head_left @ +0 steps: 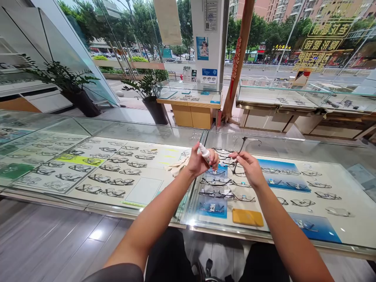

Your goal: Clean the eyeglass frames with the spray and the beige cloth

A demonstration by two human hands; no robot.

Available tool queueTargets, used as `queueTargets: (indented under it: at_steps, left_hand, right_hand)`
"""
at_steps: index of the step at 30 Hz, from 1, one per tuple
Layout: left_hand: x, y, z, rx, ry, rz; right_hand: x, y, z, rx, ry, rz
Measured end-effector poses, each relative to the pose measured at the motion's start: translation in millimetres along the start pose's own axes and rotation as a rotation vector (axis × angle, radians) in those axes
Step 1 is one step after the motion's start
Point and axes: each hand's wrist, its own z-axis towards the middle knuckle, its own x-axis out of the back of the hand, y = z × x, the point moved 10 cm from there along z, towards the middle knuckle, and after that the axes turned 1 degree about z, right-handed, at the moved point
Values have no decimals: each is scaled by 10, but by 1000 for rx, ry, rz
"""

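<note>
My left hand [197,161] is wrapped round a small white spray bottle [204,150], its nozzle end up. To the right of it, my right hand [249,168] pinches a pair of eyeglasses [243,144] with thin dark frames. The glasses are tilted above the display counter, apart from the bottle. Their thin rims and lenses are hard to make out against the background. A crumpled beige cloth [177,167] lies on the glass top just left of my left hand.
A glass display counter [188,219] runs across in front of me, with rows of eyeglasses [113,180] inside. A yellow-orange case [247,217] is near its front edge. Beyond stand potted plants [152,94], another showcase [190,100], a wooden post [237,58] and large windows.
</note>
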Motion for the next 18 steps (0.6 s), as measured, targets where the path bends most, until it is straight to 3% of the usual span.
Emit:
queueTargets:
  at_steps: [3,6,12,18]
  left_hand:
    - [122,96,13,-172,147,337]
    - [157,124,-13,-241,249,600]
    - [140,37,-29,-199,275,703]
    - [155,47,-21,-204,276,703]
  right_hand:
    - [-81,1,-15,-22,-35,31]
    - [-230,25,-53,-55,-120,27]
    - [-454,61,-141,-56,-235,-42]
    - [-470,51,-150,-36,-245,-46]
